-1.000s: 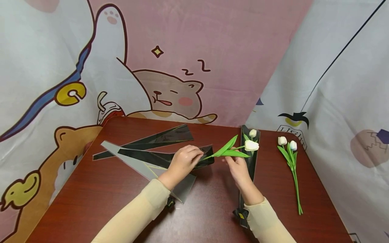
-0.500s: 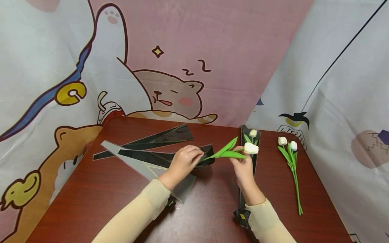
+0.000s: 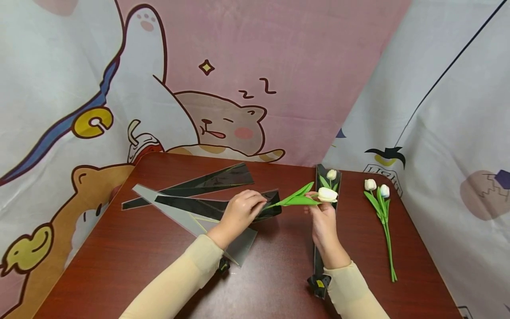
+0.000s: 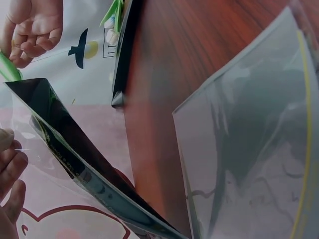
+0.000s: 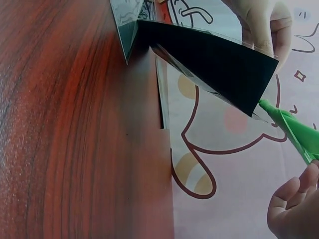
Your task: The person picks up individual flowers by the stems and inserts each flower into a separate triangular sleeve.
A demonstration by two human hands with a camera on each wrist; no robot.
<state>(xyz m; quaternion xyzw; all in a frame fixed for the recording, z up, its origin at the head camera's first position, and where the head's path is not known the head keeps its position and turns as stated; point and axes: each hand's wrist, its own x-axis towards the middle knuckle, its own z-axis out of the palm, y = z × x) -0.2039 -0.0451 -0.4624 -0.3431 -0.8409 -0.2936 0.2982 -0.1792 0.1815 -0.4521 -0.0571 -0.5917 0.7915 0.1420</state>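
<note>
In the head view my left hand [image 3: 241, 212] pinches the wide mouth of a black flower sleeve [image 3: 191, 204] with a clear film edge. My right hand [image 3: 324, 226] holds an artificial white tulip [image 3: 327, 195] just below its bloom. Its green leaves [image 3: 292, 199] point toward the sleeve, and the stem's lower end goes in at the mouth. From the right wrist the black sleeve [image 5: 214, 64] appears wide-mouthed, with green leaves [image 5: 299, 132] at its corner. The left wrist view shows the sleeve's folded edge [image 4: 89, 167]; how deep the stem sits is hidden.
Under the left hand lie a grey sleeve [image 3: 239, 246] and another black sleeve [image 3: 215, 180]. A filled black sleeve with a white tulip [image 3: 331, 175] lies beyond the right hand. Two more white tulips [image 3: 383, 212] rest at the right of the brown table [image 3: 275, 274].
My right hand has shifted to the right along the tulip, up under its bloom. The bloom has dipped slightly toward me. My left hand and the sleeve stay in place.
</note>
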